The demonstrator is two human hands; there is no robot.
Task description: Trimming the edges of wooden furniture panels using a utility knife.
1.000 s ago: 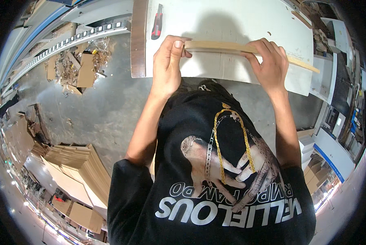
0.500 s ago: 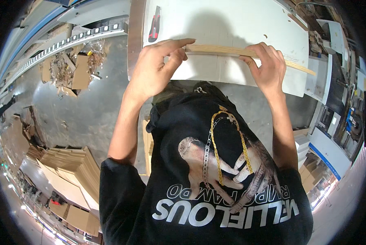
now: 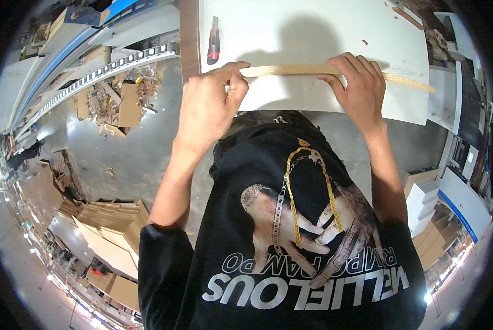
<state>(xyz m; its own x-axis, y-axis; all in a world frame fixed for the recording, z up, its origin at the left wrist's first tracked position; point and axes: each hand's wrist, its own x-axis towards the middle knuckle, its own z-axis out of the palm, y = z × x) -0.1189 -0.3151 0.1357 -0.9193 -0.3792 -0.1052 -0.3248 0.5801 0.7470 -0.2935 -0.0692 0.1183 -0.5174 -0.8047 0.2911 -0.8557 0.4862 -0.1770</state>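
"At the near side of the white-topped worktable, what are the hands doing?"

"The right hand is closed around a pale wooden strip, thumb on the near side, fingers on the far. The left hand meets the strip's left end with thumb and curled forefinger; whether it pinches or only touches, I cannot tell."

"What's different?"

"The left. A second ago its thumb stood up against that end; half a second ago the forefinger pointed out past it. Now the hand is rolled back-up, forefinger bent. The right keeps its place. I'd judge the left is adjusting its contact while the right steadies the piece."

"And around them?"

"The strip spans the tabletop, its far end past the right edge. Beyond the left hand lies a red-and-black utility knife; farther left, a scrap pile on the floor."
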